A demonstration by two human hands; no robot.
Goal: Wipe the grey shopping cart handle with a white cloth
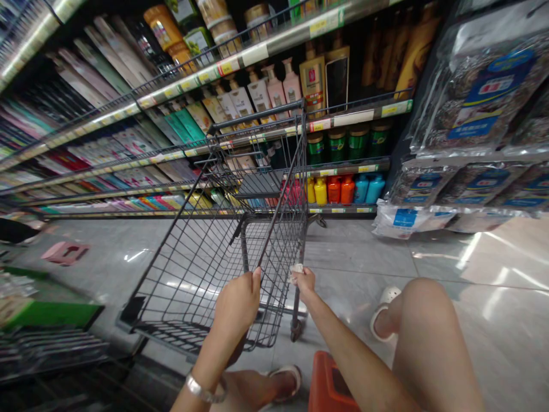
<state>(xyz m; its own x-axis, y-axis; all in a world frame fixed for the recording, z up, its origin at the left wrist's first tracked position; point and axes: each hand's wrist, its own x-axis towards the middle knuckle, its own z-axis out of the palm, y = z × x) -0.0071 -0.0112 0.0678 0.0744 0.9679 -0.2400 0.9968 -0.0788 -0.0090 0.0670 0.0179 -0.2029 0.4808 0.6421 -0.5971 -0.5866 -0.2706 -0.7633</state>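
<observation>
A dark wire shopping cart (223, 240) stands in front of me on the shop floor, with nothing visible in its basket. My left hand (238, 303), a silver bracelet on its wrist, is closed around the near wires of the cart. My right hand (302, 279) is pinched on a small white cloth (295, 269) and presses it against the cart's upright corner bar. I sit low on an orange stool (328, 386), my knees and white sandals showing below.
Shelves of shampoo bottles (274, 86) and coloured bottles (343, 189) rise behind the cart. Bagged goods (480, 109) are stacked at the right. A pink stool (65, 252) lies on the tiled floor at left, and green-edged racks (47, 315) sit nearer.
</observation>
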